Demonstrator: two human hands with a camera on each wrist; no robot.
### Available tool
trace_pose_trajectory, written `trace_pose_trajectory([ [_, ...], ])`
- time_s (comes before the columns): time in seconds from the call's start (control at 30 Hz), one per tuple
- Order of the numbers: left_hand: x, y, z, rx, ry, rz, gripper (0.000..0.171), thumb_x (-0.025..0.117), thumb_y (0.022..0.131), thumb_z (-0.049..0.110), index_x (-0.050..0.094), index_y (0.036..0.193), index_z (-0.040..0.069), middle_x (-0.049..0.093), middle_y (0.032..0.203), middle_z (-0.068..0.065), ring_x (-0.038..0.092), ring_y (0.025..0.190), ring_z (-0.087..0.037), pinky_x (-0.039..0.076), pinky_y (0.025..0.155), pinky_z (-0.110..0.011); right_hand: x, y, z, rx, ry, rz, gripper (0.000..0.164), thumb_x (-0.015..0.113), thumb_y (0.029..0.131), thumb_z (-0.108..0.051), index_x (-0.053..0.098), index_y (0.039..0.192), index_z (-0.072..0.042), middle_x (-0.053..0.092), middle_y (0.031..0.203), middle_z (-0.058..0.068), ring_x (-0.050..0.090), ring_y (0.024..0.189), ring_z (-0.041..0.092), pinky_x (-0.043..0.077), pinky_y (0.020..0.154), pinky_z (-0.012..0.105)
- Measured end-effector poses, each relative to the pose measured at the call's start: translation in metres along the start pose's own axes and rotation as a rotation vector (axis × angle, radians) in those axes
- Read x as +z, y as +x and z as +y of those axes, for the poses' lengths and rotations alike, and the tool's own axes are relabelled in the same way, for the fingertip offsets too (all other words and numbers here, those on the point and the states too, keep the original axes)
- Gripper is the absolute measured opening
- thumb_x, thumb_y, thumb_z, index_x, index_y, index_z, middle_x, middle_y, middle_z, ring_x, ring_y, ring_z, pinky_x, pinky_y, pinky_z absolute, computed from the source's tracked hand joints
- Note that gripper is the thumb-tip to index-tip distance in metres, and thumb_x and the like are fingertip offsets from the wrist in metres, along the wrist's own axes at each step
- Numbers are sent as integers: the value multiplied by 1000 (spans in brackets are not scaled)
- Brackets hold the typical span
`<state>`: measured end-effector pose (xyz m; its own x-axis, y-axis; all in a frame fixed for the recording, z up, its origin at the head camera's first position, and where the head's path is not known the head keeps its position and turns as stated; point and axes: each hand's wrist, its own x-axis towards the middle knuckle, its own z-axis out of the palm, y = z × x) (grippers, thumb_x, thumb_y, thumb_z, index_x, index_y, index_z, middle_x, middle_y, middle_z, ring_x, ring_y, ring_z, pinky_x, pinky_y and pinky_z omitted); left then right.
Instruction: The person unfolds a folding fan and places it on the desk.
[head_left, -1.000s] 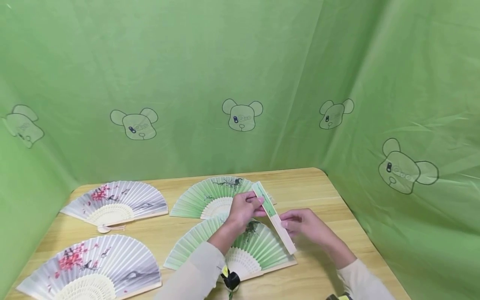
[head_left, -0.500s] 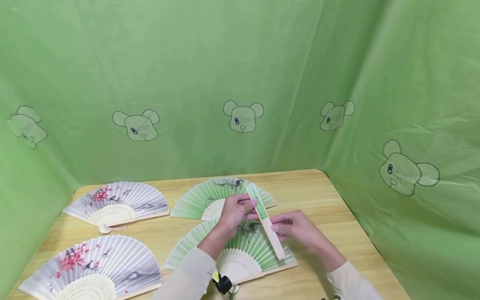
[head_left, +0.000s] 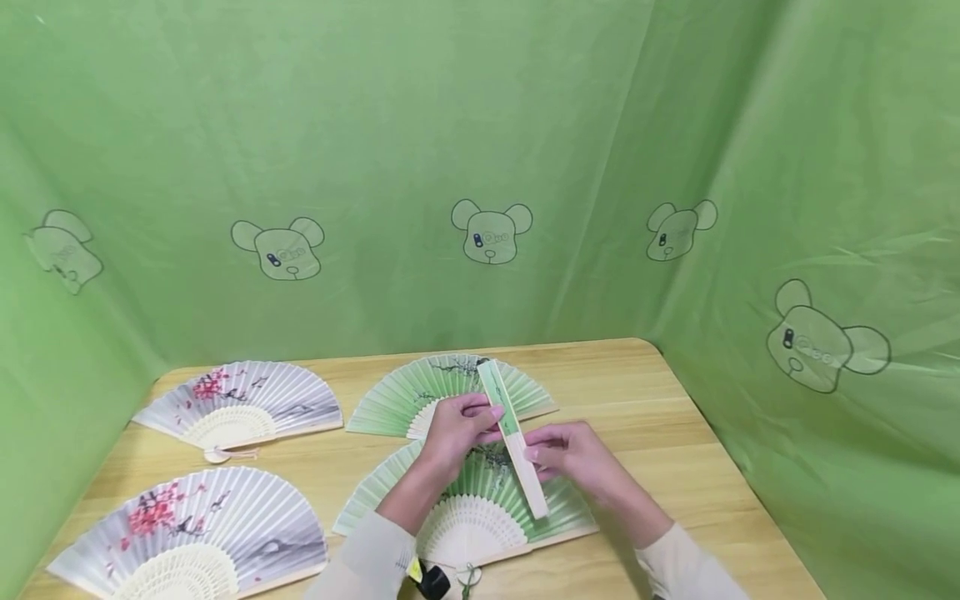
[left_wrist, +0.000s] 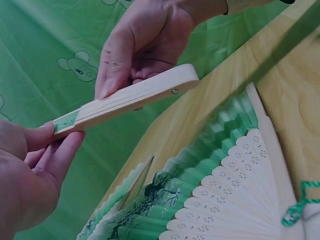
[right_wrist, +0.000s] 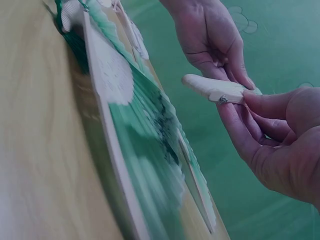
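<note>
Held above the table is a folded hand fan [head_left: 525, 471], green cloth at its upper end and pale wooden ribs below. My left hand [head_left: 456, 433] pinches the green part between thumb and fingers. Lower down, my right hand [head_left: 573, 454] pinches the wooden ribs. In the left wrist view a metal rivet shows near the rounded end of the folded fan [left_wrist: 145, 95]. Directly beneath lies a spread green fan [head_left: 465, 512] with a dark branch print and a green cord. Another spread green fan [head_left: 390, 404] lies behind it, partly hidden by my left hand.
Two spread grey fans with red blossoms lie on the left, a far one [head_left: 292, 400] and a near one [head_left: 262, 517]. The wooden table [head_left: 675, 467] is enclosed by green cloth walls [head_left: 390, 150] printed with bear heads.
Both hands have moved left together with the folded fan, which now stands a little more upright over the near green fan. The spread fans lie as before.
</note>
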<state>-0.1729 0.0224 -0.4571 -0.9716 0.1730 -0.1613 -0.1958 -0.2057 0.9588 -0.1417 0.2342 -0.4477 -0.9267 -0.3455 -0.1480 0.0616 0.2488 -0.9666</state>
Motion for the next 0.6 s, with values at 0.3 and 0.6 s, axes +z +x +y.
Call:
trace_pose_trajectory([
  [0.3,-19,-17,-1,12,-21,3,31,76,94,7,67,118,-9,74,93,-9,74,76,-15,71,80,-33,19,-2,4,-31,33,-46,38,71,95,-7,63,124,16,73,115,30,76,88,22,71,79,36],
  [0.6,-36,-29,-3,6,-36,-11,37,74,95,6,63,126,-11,74,97,-9,75,80,-16,70,83,-33,36,-3,-2,-31,64,-54,37,70,95,-5,62,124,16,73,114,29,77,88,23,71,78,34],
])
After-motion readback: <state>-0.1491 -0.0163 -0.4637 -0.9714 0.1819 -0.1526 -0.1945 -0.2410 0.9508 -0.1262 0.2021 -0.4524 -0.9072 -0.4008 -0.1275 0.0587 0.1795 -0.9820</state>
